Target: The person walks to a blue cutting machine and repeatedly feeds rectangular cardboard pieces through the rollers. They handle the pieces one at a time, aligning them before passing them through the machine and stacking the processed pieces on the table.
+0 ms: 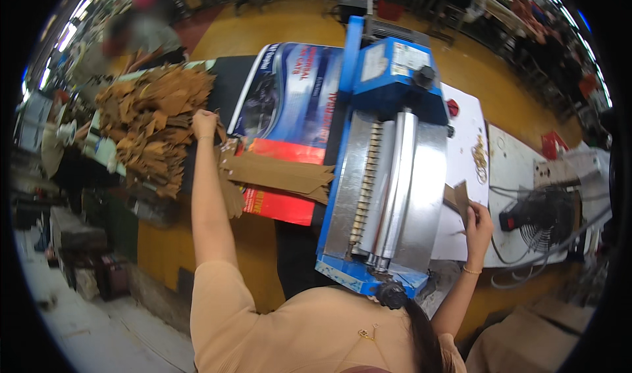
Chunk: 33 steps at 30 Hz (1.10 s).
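My left hand point(205, 125), its fingers pinched, is at the right edge of a heaped pile of brown leather pieces point(155, 109). A small brown leather piece point(221, 132) shows at its fingertips. On the other side of a blue roller machine point(395, 175), my right hand point(479, 231) grips a brown leather strip point(462, 196), which stands up from its fingers. Flat, long leather pieces point(280, 174) lie stacked left of the machine, their right ends close to its blue side. Long metal rollers and a row of brass-coloured rings run along the machine's middle.
Beneath the stacked pieces lies a printed blue and red sheet point(289, 96). Right of the machine are a white board point(464, 123), loose yellowish rings point(480, 159), a black fan point(540, 218) and cables. A blurred person point(141, 40) is beyond the pile.
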Available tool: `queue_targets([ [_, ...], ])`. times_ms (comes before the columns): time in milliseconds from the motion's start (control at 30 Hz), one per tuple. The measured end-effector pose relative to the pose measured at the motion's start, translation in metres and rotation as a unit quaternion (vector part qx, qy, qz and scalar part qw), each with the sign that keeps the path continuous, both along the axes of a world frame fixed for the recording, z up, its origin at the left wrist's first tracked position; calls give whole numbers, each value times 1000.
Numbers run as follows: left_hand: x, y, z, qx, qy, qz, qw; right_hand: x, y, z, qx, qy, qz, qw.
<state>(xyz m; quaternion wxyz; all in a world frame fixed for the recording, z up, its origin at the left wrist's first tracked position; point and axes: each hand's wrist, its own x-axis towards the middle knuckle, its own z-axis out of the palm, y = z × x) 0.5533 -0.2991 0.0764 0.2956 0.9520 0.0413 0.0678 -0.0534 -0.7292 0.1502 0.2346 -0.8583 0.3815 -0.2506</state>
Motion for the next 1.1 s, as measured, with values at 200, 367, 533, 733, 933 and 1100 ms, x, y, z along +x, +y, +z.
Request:
queue_targets([
  [200, -41, -126, 122, -183, -93, -230, 951, 4, 5, 9, -4, -30, 5, 1000],
  [367, -110, -261, 212, -445, 35, -443, 777, 1, 9, 11, -5, -57, 11, 998],
  [533, -157, -364, 220, -573, 190, -482, 635, -12, 10, 9, 32, -85, -12, 996],
  [733, -155, -401, 168, -288, 152, -398, 858, -30, 4, 16, 34, -89, -28, 995],
  [933, -147, -377, 172, -274, 67, -356, 891, -18, -1, 41, 149, -183, 8, 972],
  [1100, -189, -309, 179, -394, 92, -393, 826, 14, -3, 75, 283, -147, 183, 930],
])
